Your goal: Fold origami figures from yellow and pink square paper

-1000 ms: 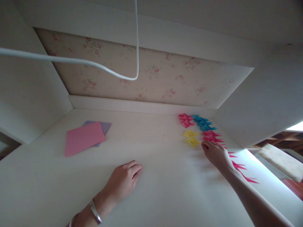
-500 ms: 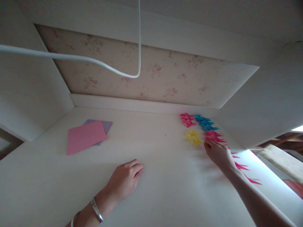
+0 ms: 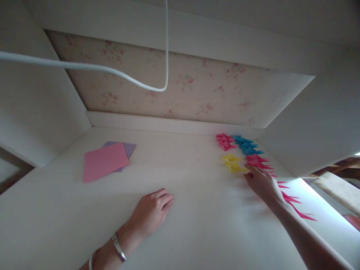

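Note:
My right hand (image 3: 260, 182) is at the right of the white tabletop, its thumb and index finger slightly apart. Their tips are beside the pointed end of the nearer yellow origami figure (image 3: 234, 167), which lies against a second yellow one (image 3: 230, 157). Just behind the fingers is a pink origami figure (image 3: 255, 160); more pink ones (image 3: 291, 197) run along the right edge, partly hidden by my hand and forearm. My left hand (image 3: 153, 210), with a silver bangle (image 3: 118, 247) on the wrist, rests on the table, fingers curled together and nothing visible in them.
Blue origami figures (image 3: 246, 145) and pink ones (image 3: 225, 141) lie in the back right corner. Pink paper (image 3: 105, 163) overlaps purple paper (image 3: 130, 149) at the left. A white cable (image 3: 112, 70) hangs in front of the floral back panel (image 3: 185, 80). White side walls enclose the tabletop.
My right thumb and index finger have parted from a pinch at the nearer yellow figure's tip. My left hand stays in place; the whole view has shifted slightly.

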`<state>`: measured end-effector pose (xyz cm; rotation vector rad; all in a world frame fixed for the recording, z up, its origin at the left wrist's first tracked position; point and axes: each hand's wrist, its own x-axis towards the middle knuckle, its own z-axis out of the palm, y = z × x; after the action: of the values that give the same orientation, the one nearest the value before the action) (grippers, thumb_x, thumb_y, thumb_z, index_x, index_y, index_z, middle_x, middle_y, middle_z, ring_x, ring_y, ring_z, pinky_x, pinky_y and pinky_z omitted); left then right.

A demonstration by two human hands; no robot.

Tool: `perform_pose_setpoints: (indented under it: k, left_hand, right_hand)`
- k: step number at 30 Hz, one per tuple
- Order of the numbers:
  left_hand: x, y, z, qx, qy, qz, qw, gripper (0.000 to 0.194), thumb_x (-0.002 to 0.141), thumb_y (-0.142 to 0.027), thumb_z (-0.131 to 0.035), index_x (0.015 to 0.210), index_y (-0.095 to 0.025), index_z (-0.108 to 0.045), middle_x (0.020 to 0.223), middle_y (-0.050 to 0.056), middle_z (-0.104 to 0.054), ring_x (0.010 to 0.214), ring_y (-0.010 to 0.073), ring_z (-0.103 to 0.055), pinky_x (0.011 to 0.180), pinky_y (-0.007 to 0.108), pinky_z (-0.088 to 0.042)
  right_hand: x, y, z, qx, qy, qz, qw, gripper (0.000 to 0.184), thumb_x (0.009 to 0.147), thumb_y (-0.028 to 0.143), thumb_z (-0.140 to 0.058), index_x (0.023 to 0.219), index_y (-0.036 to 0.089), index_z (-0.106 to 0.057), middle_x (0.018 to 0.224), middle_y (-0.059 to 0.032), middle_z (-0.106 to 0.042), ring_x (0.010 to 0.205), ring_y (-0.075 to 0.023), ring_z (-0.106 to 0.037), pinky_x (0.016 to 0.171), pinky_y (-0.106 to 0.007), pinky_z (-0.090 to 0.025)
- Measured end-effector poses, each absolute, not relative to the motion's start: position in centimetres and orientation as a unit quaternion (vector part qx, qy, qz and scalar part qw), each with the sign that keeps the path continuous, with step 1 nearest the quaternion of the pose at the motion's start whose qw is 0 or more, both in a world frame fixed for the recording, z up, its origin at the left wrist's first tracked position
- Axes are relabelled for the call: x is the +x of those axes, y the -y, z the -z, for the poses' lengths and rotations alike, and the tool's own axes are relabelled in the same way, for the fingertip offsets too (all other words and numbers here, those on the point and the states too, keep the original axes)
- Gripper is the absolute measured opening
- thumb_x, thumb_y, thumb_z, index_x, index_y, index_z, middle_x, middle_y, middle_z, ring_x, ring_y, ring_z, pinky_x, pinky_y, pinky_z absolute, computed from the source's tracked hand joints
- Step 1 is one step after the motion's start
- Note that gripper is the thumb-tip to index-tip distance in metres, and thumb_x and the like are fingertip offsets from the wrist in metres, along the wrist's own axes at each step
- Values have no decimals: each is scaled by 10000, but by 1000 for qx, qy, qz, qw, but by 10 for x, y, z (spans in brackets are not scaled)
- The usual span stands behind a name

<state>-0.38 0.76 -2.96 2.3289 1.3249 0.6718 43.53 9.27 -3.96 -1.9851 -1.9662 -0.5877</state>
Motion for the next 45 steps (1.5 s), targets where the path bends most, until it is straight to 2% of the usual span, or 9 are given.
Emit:
perform_pose_setpoints:
  k: [7, 10, 14, 17, 20, 22, 25, 33, 45]
  left_hand:
    - [0, -8, 30, 815, -485, -243, 204, 231, 947, -138, -519, 929, -237, -726, 891, 23, -716, 784, 165, -689, 738, 253, -538]
    - [-10, -8, 18, 810, -497, -245, 191, 225, 959, -148, -510, 953, -233, -718, 919, 23, -714, 822, 159, -685, 761, 242, -540]
    - [-56, -19, -6, 788, -557, -244, 95, 234, 990, -203, -462, 1044, -222, -689, 1041, 60, -700, 965, 189, -654, 892, 312, -516]
    - [-113, -35, -15, 762, -620, -185, 11, 284, 952, -246, -510, 1195, -199, -651, 1256, 119, -639, 1182, 274, -569, 1046, 438, -431]
    - [-171, -50, -12, 747, -647, -154, 16, 407, 884, -298, -583, 1246, -118, -632, 1368, 200, -573, 1294, 352, -493, 1094, 515, -374]
    - [-201, -57, -7, 749, -649, -128, 39, 462, 820, -334, -642, 1241, -142, -647, 1393, 162, -579, 1328, 328, -482, 1123, 459, -366]
    - [-226, -60, 1, 748, -652, -99, 77, 430, 831, -354, -603, 1219, -184, -674, 1329, 109, -650, 1224, 274, -601, 1064, 368, -444]
    - [-234, -68, 6, 741, -656, -87, 112, 409, 903, -417, -481, 1188, -226, -705, 1313, 66, -665, 1223, 252, -608, 1064, 345, -423]
    - [-225, -67, -3, 684, -718, -93, 90, 318, 875, -288, -449, 1011, -250, -734, 1060, 63, -775, 971, 261, -714, 832, 296, -497]
  right_hand:
    - [410, -66, 20, -649, 697, 232, 197, 503, 868, 160, -433, 1356, 227, -537, 1368, -109, -596, 999, -281, -702, 658, -334, -577]
    - [389, -47, 19, -577, 729, 250, 269, 458, 892, 200, -454, 1344, 195, -530, 1312, -138, -626, 1073, -314, -675, 857, -433, -574]
    - [352, -18, 38, -559, 749, 139, 328, 257, 937, 302, -497, 1154, 265, -631, 1192, -86, -692, 878, -248, -742, 633, -319, -613]
    - [328, -2, 59, -554, 753, 15, 354, 236, 954, 309, -498, 1147, 272, -628, 1225, -90, -672, 696, -172, -752, 411, -220, -545]
    - [316, 5, 74, -543, 763, -10, 351, 201, 962, 314, -487, 1088, 276, -639, 1183, -82, -695, 831, -201, -759, 620, -261, -635]
    - [314, 5, 78, -547, 768, 1, 333, 200, 960, 323, -488, 1075, 281, -646, 1171, -70, -706, 910, -219, -750, 725, -302, -644]
    - [314, 4, 78, -545, 775, 3, 322, 204, 956, 319, -486, 1069, 281, -651, 1169, -60, -712, 934, -216, -745, 753, -302, -639]
    - [311, 7, 74, -551, 776, 0, 308, 224, 955, 299, -472, 1068, 270, -664, 1166, -50, -719, 958, -220, -738, 795, -315, -627]
    - [310, 7, 73, -547, 779, -5, 305, 229, 960, 300, -465, 1082, 280, -658, 1162, -47, -719, 966, -219, -736, 817, -324, -626]
